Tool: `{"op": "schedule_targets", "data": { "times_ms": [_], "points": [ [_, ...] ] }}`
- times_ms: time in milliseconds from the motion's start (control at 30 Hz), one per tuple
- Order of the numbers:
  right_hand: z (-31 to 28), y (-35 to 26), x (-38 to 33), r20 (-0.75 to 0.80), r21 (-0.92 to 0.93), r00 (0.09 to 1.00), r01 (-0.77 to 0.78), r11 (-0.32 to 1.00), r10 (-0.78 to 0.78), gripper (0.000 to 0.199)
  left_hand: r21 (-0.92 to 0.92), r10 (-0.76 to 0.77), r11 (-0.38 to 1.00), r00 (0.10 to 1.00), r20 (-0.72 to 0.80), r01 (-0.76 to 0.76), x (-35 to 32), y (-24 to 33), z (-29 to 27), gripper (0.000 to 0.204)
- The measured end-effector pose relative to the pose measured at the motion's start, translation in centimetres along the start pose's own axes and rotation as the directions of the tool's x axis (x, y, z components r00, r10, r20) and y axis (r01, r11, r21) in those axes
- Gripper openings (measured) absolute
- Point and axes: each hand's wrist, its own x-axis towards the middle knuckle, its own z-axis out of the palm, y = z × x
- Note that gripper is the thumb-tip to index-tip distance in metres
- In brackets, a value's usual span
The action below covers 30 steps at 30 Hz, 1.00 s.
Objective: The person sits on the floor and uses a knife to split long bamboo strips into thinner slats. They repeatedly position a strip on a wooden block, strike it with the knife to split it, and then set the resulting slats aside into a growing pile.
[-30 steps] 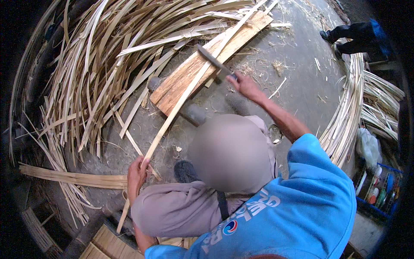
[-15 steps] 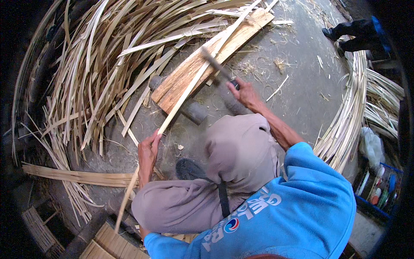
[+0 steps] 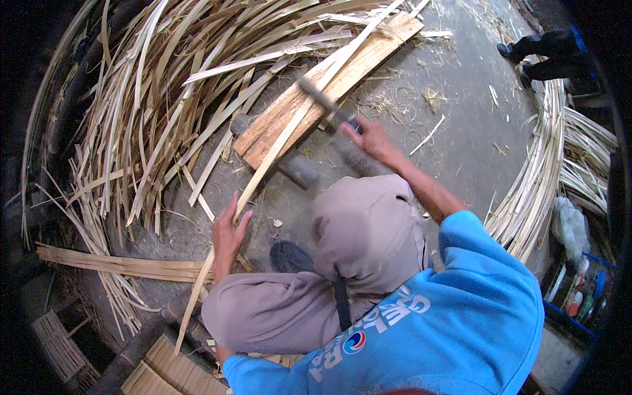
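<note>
My left hand (image 3: 228, 232) loosely holds a long pale bamboo strip (image 3: 284, 137), which passes between its thumb and fingers. The strip runs over a thick wooden board (image 3: 260, 131), and its tail slants down past my left knee. In my right hand (image 3: 372, 141) is a knife (image 3: 317, 94), gripped by its dark handle. Its slightly blurred blade lies across the strip above the middle of the board; whether it touches the strip I cannot tell. Under the board's near end sits a dark round log (image 3: 299, 171).
A large heap of bamboo strips (image 3: 158, 99) fills the far left. More bundled strips (image 3: 536, 171) lie along the right, near a blue wire basket (image 3: 582, 289) and a plastic bag (image 3: 569, 224). Another person's legs (image 3: 553, 56) show at far right. Woven slats (image 3: 168, 368) are at lower left.
The knife blade has shifted a little left across the strip. My left thumb has spread farther from the fingers. The whole view has moved slightly.
</note>
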Motion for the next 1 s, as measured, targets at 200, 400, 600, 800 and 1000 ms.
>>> {"op": "schedule_targets", "data": {
  "times_ms": [200, 400, 600, 800, 1000],
  "points": [
    [0.9, -4.1, -6.4, 0.231, 0.005, 0.9, 0.38, 0.925, -0.371, 0.047, 0.056, -0.011, 0.998, 0.999, 0.038, 0.009, 1.4, 0.5, 0.6, 0.029],
    [-3.6, 0.9, 0.4, -0.035, -0.006, 0.999, -0.032, 0.999, 0.032, 0.04, 0.024, -0.016, 1.0, 0.995, 0.094, 0.014, 3.1, 1.4, -0.6, 0.027],
    [-7.1, 7.3, 4.5, -0.073, -0.099, 0.989, 0.12, 0.988, -0.127, 0.051, 0.124, -0.101, 0.989, 0.975, 0.197, 0.078, 3.3, 3.0, -1.3, 0.029],
    [-11.5, 7.5, 9.4, -0.262, 0.001, 0.916, -0.314, 0.949, 0.303, 0.064, -0.085, -0.118, 0.988, 0.984, 0.131, 0.13, 2.6, 1.0, 1.3, 0.032],
    [-0.8, -3.8, -4.2, 0.374, 0.066, 0.898, 0.222, 0.973, -0.231, 0.048, 0.233, -0.191, 0.96, 0.973, 0.129, 0.158, 2.8, 3.2, 2.5, 0.035]
  ]
}}
